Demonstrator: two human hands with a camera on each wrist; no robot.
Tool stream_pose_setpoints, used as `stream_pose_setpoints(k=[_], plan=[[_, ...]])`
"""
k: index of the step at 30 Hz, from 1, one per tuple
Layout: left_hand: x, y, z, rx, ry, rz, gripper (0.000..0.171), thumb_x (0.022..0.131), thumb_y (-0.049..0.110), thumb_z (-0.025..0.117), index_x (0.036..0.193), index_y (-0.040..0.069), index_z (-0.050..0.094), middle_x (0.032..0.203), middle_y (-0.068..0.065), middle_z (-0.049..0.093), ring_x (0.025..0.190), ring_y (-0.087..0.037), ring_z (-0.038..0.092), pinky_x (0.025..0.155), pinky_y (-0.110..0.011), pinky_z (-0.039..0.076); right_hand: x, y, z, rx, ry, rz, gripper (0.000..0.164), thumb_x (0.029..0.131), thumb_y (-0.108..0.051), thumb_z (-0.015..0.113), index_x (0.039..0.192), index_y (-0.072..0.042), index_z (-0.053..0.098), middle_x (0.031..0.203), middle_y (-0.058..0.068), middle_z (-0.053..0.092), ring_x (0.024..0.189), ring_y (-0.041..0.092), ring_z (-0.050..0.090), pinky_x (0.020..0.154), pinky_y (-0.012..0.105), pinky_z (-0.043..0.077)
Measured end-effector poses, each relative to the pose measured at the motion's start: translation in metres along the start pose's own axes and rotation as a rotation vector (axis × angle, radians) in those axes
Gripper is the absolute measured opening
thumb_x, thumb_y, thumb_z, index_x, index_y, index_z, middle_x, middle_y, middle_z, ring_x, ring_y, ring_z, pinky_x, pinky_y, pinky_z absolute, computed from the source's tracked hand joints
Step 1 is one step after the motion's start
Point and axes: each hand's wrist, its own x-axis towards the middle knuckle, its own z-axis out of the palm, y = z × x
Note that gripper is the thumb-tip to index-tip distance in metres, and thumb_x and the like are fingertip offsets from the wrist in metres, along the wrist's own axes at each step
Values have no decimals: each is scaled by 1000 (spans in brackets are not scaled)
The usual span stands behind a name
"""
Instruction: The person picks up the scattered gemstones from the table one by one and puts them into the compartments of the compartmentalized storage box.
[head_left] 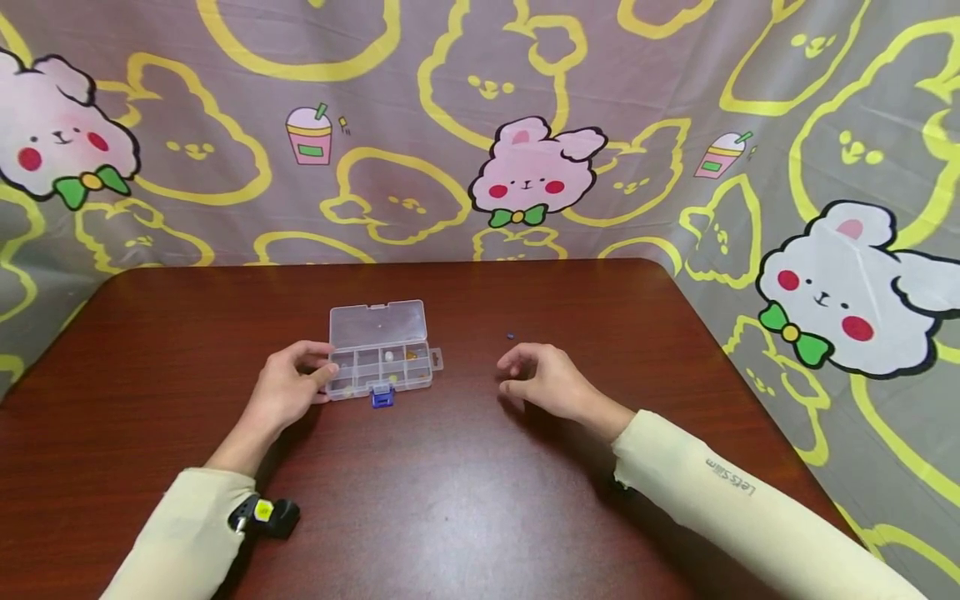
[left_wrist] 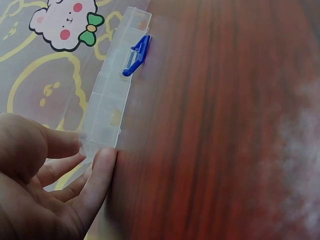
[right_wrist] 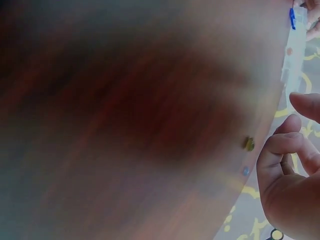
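A clear plastic compartment box [head_left: 380,372] with its lid [head_left: 377,325] raised stands left of the table's middle. My left hand [head_left: 288,385] grips its left end between thumb and fingers. Small pieces lie in the box, among them a white bead [head_left: 389,356] and an amber piece [head_left: 411,355]. A blue latch [head_left: 382,397] hangs at its front. Over the table on the right, my right hand [head_left: 553,382] has bent fingers, with thumb and forefinger apart and nothing between them. Near it lie a small yellow-green piece [right_wrist: 249,144] and a blue bead [head_left: 510,337]; the head view does not show the yellow-green one.
A dark red-brown wooden table [head_left: 450,500] lies under both hands. Patterned cloth [head_left: 420,150] hangs behind it and along the right side. The box's clear hanging tab [head_left: 437,359] sticks out on its right. A black device [head_left: 273,517] sits on the left wrist.
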Motion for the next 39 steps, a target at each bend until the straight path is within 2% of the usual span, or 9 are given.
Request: stream_pose_setpoints(k=[6, 17, 39], plan=[[0, 0, 0, 1, 1, -4, 33, 99, 2, 60, 131, -7, 56, 111, -27, 60, 78, -23, 63, 62, -27, 61, -9, 9, -7, -6, -17, 16, 24, 81, -5, 81, 103, -5, 72, 88, 7, 62, 56, 13, 57, 56, 27, 51], [-1, 2, -1, 11, -1, -1, 34, 100, 3, 60, 132, -6, 56, 112, -27, 60, 78, -25, 64, 63, -27, 61, -20, 24, -15, -54, 2, 32, 23, 80, -5, 81, 101, -6, 72, 86, 5, 63, 60, 13, 53, 53, 24, 45], [-1, 2, 1, -3, 10, -3, 34, 99, 2, 61, 130, -8, 56, 108, -27, 60, 70, -18, 63, 60, -26, 60, -15, 31, -16, -92, 4, 33, 15, 85, -5, 78, 98, -5, 71, 79, 0, 61, 58, 11, 50, 52, 23, 42]])
